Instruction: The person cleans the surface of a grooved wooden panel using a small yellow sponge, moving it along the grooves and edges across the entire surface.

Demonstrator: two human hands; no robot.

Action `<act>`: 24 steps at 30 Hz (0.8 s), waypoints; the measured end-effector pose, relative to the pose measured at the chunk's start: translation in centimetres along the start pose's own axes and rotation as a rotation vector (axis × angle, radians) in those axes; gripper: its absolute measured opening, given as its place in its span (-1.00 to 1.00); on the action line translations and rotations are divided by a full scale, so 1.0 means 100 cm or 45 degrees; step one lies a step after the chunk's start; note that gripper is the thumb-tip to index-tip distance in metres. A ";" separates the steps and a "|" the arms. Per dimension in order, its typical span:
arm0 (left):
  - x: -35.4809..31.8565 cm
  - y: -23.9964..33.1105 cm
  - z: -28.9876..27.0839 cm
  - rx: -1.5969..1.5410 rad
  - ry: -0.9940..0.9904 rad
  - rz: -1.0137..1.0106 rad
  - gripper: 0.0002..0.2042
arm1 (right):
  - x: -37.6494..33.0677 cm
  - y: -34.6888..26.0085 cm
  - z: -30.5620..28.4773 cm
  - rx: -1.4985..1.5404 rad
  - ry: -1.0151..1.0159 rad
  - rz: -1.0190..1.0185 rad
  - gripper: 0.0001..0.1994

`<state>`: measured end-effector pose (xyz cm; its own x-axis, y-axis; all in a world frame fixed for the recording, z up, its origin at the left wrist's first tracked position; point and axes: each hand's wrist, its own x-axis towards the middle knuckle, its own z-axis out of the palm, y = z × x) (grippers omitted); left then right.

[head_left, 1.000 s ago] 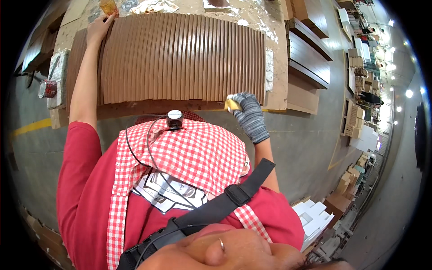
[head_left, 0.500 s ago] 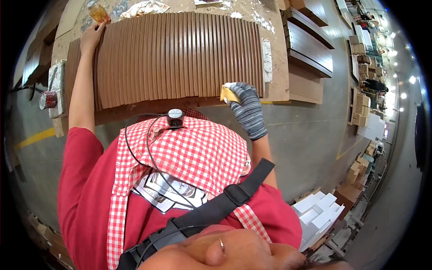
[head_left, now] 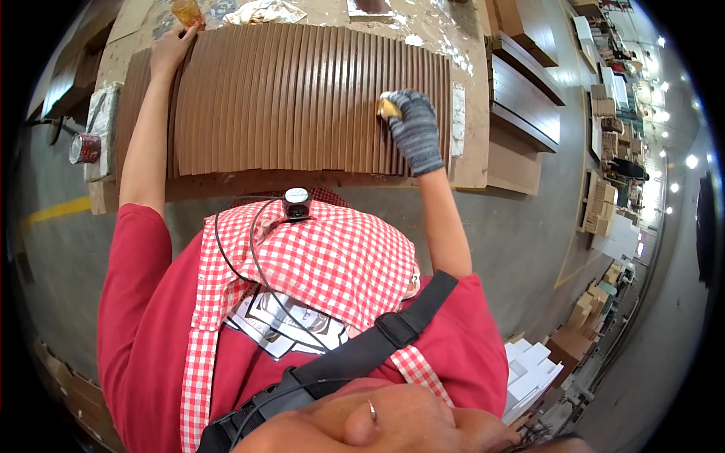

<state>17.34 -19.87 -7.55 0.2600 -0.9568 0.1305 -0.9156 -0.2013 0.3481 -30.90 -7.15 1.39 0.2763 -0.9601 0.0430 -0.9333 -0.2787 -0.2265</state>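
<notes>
A wide row of brown wooden slats lies side by side on the worktable. On its right part, my right hand, in a grey striped knit glove, presses down with its fingers closed around a small yellow pad. My bare left hand reaches to the far left ends of the slats, fingers bent. Just beyond its fingertips is a glass jar of amber liquid, cut by the frame's top edge. Whether those fingers grip a slat end or the jar cannot be made out.
A crumpled whitish cloth lies behind the slats on the paint-spotted tabletop. At the left edge sits a red-rimmed tin beside a pale block. Dark brown panels are stacked to the right.
My right hand has moved from the near edge of the slats up onto their surface, still with the yellow pad. My left hand stays by the jar. The whole view has shifted slightly.
</notes>
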 end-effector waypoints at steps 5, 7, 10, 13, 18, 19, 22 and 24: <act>-0.001 -0.005 0.003 0.009 0.044 0.058 -0.46 | 0.083 0.033 0.021 -0.005 -0.021 0.012 -0.77; -0.003 -0.004 0.005 0.010 0.041 0.032 -0.46 | 0.114 0.042 0.029 0.104 -0.049 0.114 -0.77; -0.001 -0.003 0.008 0.010 0.062 0.065 -0.47 | 0.151 0.057 0.031 0.015 0.008 0.148 -0.75; 0.000 -0.014 0.017 -0.008 0.094 0.072 -0.46 | 0.180 0.064 0.031 -0.043 0.112 -0.070 -0.68; -0.003 -0.008 0.016 -0.052 0.133 0.060 -0.45 | 0.194 0.087 0.025 0.173 0.193 -0.037 -0.63; -0.008 0.013 0.005 -0.059 0.127 0.069 -0.45 | 0.191 0.094 0.028 0.227 0.206 -0.038 -0.63; -0.026 0.031 -0.024 -0.200 -0.029 -0.254 -0.59 | 0.177 0.067 0.034 0.250 0.137 -0.097 -0.63; -0.006 -0.024 0.014 -0.018 0.141 0.018 -0.45 | 0.174 0.052 0.034 0.074 0.179 -0.248 -0.64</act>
<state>18.92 -19.13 -9.78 0.2804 -0.9302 0.2368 -0.9151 -0.1846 0.3584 -30.18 -25.27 -2.35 0.4112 -0.8832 0.2257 -0.8496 -0.4610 -0.2561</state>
